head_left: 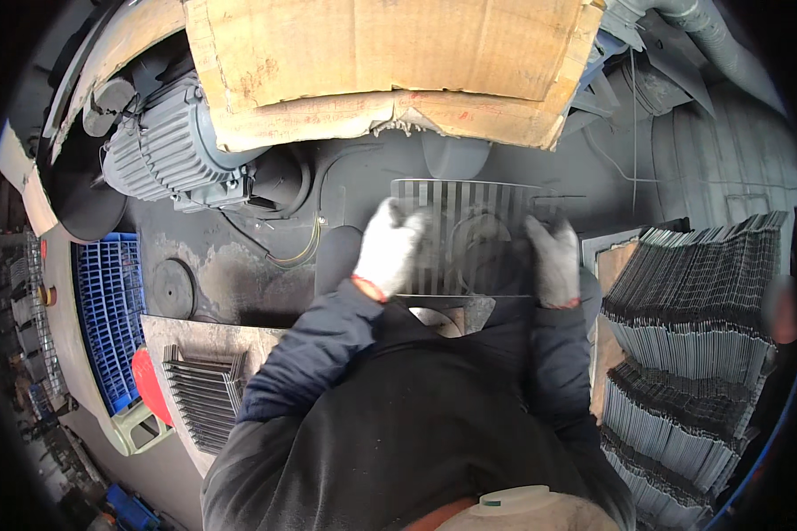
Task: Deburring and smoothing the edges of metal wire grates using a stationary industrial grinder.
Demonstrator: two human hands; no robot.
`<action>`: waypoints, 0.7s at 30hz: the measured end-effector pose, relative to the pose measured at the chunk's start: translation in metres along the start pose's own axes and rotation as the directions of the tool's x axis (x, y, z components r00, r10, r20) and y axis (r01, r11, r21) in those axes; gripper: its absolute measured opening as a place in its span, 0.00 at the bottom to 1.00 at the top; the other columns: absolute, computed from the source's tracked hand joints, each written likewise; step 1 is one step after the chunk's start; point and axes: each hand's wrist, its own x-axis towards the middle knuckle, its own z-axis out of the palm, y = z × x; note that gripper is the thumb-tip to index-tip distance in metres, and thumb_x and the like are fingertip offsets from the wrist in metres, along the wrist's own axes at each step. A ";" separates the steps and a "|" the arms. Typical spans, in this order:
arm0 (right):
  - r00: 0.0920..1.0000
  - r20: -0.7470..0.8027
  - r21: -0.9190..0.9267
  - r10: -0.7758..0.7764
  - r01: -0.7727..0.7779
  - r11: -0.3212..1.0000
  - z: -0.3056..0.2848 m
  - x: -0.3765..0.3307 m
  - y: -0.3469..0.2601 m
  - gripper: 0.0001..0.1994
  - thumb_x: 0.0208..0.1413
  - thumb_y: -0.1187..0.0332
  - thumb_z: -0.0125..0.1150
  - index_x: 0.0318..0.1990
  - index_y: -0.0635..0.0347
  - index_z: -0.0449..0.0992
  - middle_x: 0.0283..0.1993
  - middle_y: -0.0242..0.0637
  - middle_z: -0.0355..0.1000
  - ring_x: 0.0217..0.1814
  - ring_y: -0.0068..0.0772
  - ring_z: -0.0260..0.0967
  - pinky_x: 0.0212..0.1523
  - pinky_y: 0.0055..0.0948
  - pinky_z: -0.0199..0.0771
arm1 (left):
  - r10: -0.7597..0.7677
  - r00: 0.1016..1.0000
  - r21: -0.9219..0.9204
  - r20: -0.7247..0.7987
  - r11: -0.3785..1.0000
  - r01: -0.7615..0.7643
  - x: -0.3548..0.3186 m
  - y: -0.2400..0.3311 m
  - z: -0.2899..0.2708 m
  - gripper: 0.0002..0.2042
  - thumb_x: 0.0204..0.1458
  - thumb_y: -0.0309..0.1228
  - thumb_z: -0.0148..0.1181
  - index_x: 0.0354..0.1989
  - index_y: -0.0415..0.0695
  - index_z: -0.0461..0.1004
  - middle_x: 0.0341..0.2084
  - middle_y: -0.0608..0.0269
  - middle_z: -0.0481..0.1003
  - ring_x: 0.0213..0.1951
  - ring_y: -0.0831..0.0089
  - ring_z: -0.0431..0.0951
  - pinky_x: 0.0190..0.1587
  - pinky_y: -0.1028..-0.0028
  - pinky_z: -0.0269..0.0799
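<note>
Gloved L hand (390,248) & R hand (555,258) gripping striped plate (457,232), opp. edges. Sm. plate stack (200,398) nr L edge of board (164,331).

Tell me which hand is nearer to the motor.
Left. The left hand, at the left edge of the plate, is right of the motor; the right hand, at the opposite edge, is farther right.
</note>
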 end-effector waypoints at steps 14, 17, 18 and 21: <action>0.995 0.062 0.040 0.075 -0.078 0.996 -0.041 0.004 -0.003 0.16 0.67 0.74 0.64 0.60 0.68 0.78 0.52 0.41 0.83 0.46 0.31 0.82 0.49 0.29 0.85 | -0.106 0.985 -0.377 0.135 0.914 0.150 0.009 0.016 0.025 0.15 0.65 0.34 0.67 0.49 0.36 0.73 0.33 0.62 0.78 0.28 0.76 0.77 0.28 0.73 0.75; 0.977 0.144 -0.063 0.155 -0.148 0.987 -0.032 -0.010 0.000 0.13 0.67 0.73 0.65 0.57 0.67 0.80 0.49 0.37 0.83 0.48 0.28 0.82 0.49 0.26 0.82 | -0.150 0.977 -0.413 0.152 0.889 0.201 -0.004 0.026 -0.011 0.16 0.64 0.36 0.67 0.49 0.37 0.74 0.32 0.62 0.79 0.25 0.75 0.78 0.25 0.73 0.73; 0.951 0.166 -0.158 0.261 -0.236 0.959 -0.016 -0.014 0.001 0.12 0.67 0.72 0.66 0.55 0.66 0.81 0.46 0.35 0.83 0.46 0.26 0.81 0.47 0.25 0.81 | -0.181 0.971 -0.370 0.155 0.901 0.227 -0.006 0.025 -0.034 0.16 0.63 0.37 0.67 0.49 0.38 0.74 0.29 0.63 0.78 0.24 0.74 0.78 0.23 0.73 0.72; 0.929 0.328 -0.123 0.174 -0.141 0.982 0.045 -0.010 0.042 0.12 0.66 0.69 0.69 0.52 0.66 0.83 0.44 0.32 0.83 0.42 0.21 0.78 0.42 0.24 0.78 | -0.295 0.953 -0.385 0.068 0.874 0.298 -0.001 -0.019 -0.096 0.14 0.63 0.37 0.66 0.46 0.38 0.74 0.27 0.62 0.77 0.22 0.71 0.78 0.22 0.69 0.75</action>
